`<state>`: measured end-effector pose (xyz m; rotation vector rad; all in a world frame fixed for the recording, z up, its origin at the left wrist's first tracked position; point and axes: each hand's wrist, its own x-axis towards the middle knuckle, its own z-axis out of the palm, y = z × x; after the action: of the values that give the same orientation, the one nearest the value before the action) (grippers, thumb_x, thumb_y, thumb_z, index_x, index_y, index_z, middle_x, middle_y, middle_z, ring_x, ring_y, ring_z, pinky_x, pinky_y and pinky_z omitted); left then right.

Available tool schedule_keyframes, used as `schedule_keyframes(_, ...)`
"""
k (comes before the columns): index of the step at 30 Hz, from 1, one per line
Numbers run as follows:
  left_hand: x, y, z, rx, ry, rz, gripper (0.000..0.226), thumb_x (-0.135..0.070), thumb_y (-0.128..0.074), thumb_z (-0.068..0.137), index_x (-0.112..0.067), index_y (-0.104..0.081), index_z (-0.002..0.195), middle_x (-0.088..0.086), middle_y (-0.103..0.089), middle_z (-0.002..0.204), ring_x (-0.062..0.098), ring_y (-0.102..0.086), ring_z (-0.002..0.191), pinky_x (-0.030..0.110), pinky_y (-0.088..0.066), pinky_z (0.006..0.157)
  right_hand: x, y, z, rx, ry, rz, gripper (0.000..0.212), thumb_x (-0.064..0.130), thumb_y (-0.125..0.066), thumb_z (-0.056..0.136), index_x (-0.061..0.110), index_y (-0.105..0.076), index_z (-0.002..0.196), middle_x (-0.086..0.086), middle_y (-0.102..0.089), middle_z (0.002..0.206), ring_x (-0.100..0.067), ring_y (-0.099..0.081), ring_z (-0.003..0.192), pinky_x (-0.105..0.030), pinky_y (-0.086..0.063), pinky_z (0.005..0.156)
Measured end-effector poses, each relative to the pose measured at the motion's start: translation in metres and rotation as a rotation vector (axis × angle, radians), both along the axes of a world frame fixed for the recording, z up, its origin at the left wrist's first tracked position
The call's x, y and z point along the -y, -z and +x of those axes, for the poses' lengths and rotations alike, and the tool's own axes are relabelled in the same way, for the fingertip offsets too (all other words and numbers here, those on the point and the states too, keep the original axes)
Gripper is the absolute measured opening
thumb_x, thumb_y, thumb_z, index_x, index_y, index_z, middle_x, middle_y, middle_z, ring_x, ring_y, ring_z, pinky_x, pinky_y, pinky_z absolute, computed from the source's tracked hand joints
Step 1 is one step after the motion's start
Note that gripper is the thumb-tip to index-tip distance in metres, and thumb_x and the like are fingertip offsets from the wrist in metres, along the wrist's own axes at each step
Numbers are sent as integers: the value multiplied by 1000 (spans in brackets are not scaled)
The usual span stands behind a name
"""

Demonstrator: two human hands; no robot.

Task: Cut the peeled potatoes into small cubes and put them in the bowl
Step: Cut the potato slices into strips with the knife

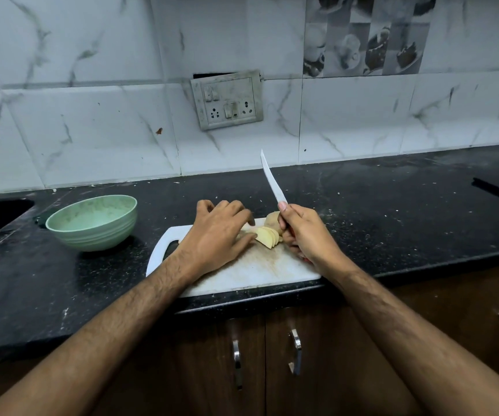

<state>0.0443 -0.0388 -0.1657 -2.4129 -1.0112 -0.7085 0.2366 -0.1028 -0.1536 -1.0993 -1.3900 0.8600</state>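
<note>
Potato slices (267, 237) lie fanned on the white cutting board (251, 271), between my two hands. My left hand (215, 235) rests on their left end, fingers spread and fairly straight, gripping nothing. My right hand (305, 232) is wrapped around the knife (272, 178) handle, blade raised, tip pointing away. A whole potato (273, 220) sits just behind the slices. Stack's long axis runs left-right; left hand nearer. Green bowl (92, 223) well left, off the board
</note>
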Motion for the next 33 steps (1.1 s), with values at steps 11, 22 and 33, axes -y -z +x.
schedule_keyframes(11,-2,-14,19,-212,162,48,25,-10,-73,78,-22,-60,95,-8,-55,75,20,-59,65,39,-32,77,-2,2,2,-37,1,-21,39,36,-43,105,11,-48,75,7,-36,47,-6,-27,38,-18,-20,36)
schedule_keyframes(22,4,-15,10,-256,166,208,18,-7,-74,80,-21,-64,84,-5,-50,73,19,-55,60,40,-36,78,-3,3,1,-41,9,-27,39,37,-43,105,12,-47,75,8,-38,46,-6,-27,37,-18,-21,36)
schedule_keyframes(33,33,2,-8,-94,301,240,13,-16,-60,92,-22,-72,89,-7,-58,75,18,-57,69,40,-33,79,-1,-4,1,10,-31,-80,41,36,-41,106,12,-47,74,10,-38,43,-6,-26,35,-17,-20,33)
